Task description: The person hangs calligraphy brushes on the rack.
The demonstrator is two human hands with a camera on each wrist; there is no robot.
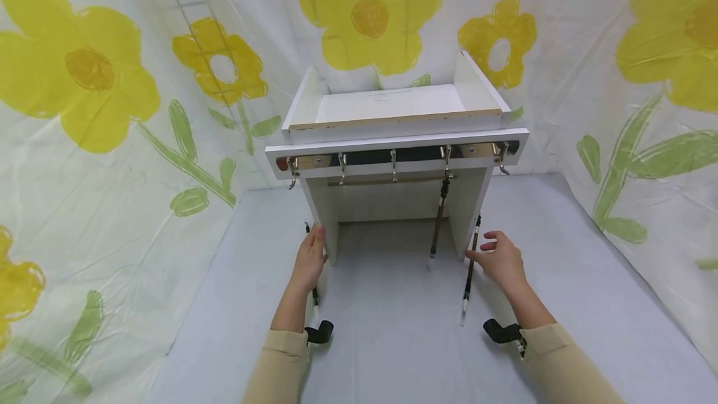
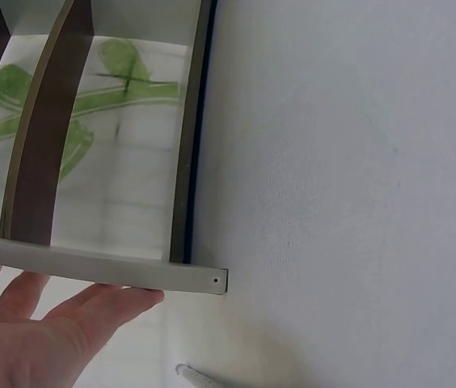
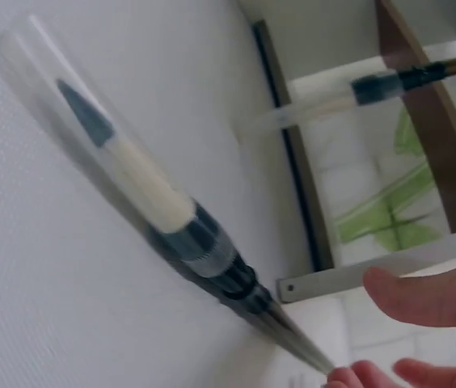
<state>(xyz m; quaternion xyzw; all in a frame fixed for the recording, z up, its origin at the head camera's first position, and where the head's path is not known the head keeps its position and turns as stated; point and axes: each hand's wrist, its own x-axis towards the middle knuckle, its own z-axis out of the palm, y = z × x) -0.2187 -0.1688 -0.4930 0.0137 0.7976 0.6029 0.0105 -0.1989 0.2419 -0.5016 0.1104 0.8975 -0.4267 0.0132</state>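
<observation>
A white wooden shelf rack (image 1: 392,122) stands on the pale surface, with hooks (image 1: 394,164) on a shiny strip along its front. One calligraphy brush (image 1: 439,217) hangs tip down from a hook right of centre. My left hand (image 1: 310,264) touches the outer face of the left side panel (image 2: 99,265) with extended fingers. Next to the right panel, my right hand (image 1: 501,262) has its thumb apart from its loosely bent fingers. Close to those fingers lies a second brush (image 3: 151,186) with a clear cap. Another brush (image 1: 315,295) lies beside the left panel, partly hidden by my left hand.
A floral curtain (image 1: 392,36) hangs behind the rack and along both sides. The pale grey tabletop (image 1: 392,329) extends in front of the rack. A brown crossbar (image 2: 46,121) spans the rack's inside.
</observation>
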